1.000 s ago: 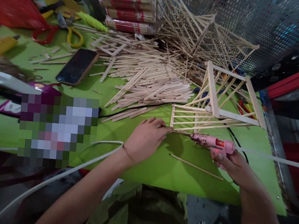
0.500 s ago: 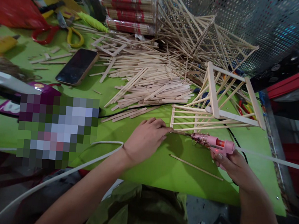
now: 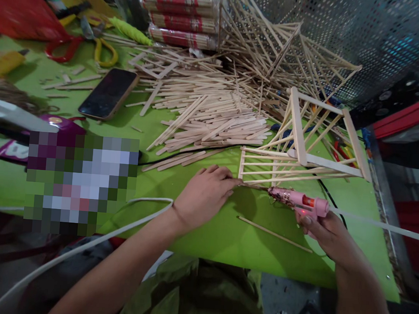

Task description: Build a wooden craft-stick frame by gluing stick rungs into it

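My right hand (image 3: 321, 231) is wrapped round the handle of a pink glue gun (image 3: 300, 201), with a long pale glue stick (image 3: 378, 224) running out of its back. The gun's dark, glue-crusted nozzle points left and meets a thin wooden stick (image 3: 254, 186). That stick's left end is pinched in the fingertips of my left hand (image 3: 206, 193). Just beyond stands a frame of wooden sticks (image 3: 300, 130), its near left corner close to my left fingertips. Nearer to me, one loose stick (image 3: 276, 235) lies on the green tabletop (image 3: 203, 239).
A heap of loose sticks (image 3: 215, 89) lies behind my hands, with packaged stick bundles (image 3: 184, 19) and a larger stick structure (image 3: 284, 42) behind it. Farther left are a phone (image 3: 108, 93), yellow-handled pliers (image 3: 105, 52) and red-handled scissors (image 3: 62, 48). A black cable (image 3: 195, 150) crosses the table.
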`<action>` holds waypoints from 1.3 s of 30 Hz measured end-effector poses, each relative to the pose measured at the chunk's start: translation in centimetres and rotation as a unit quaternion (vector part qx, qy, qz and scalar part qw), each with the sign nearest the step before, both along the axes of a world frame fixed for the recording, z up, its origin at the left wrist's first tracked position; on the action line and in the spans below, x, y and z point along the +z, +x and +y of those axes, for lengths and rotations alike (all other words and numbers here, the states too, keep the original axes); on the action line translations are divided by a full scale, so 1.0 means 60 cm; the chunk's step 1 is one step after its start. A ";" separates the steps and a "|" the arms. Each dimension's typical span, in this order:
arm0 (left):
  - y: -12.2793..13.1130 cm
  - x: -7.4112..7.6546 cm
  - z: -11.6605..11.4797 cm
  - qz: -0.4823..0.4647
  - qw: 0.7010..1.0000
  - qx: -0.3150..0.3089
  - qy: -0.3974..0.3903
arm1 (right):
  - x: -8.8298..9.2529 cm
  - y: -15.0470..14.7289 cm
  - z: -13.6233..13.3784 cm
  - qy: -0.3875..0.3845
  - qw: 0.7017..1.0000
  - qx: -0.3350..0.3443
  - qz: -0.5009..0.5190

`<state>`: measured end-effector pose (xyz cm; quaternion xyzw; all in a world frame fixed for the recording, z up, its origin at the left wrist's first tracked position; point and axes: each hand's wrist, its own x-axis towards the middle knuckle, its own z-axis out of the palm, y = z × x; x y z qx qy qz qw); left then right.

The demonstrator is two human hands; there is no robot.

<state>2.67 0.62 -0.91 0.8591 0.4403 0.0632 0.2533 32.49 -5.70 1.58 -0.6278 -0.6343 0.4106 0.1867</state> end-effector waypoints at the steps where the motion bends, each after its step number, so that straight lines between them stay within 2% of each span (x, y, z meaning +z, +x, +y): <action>1: 0.000 0.001 0.000 0.001 1.000 0.000 -0.002 | -0.001 0.001 -0.001 0.000 1.000 -0.002 -0.001; 5: 0.000 0.001 0.000 0.004 1.000 -0.001 -0.004 | -0.001 0.001 -0.002 0.001 1.000 -0.013 -0.004; 18: 0.000 -0.001 -0.001 0.003 1.000 0.005 -0.004 | 0.002 -0.007 0.002 -0.001 1.000 0.017 0.023; 23: 0.001 0.002 0.000 0.008 1.000 0.006 -0.013 | 0.001 -0.008 0.004 0.019 1.000 0.002 0.010; 26: 0.001 0.003 0.000 0.010 1.000 0.005 -0.014 | -0.002 -0.003 0.002 0.006 1.000 0.016 0.017; 29: 0.001 0.002 0.000 0.007 1.000 0.006 -0.010 | -0.008 0.005 -0.005 0.000 1.000 -0.002 0.022; 33: 0.002 0.003 0.001 0.007 1.000 0.008 -0.013 | -0.014 0.014 -0.019 0.020 0.992 -0.057 0.106; 36: 0.001 0.002 0.001 0.006 1.000 0.007 -0.010 | -0.013 0.021 -0.028 0.045 0.976 -0.088 0.194; 39: -0.001 -0.002 0.001 0.005 1.000 0.009 -0.003 | -0.008 0.038 -0.034 0.073 0.961 -0.116 0.239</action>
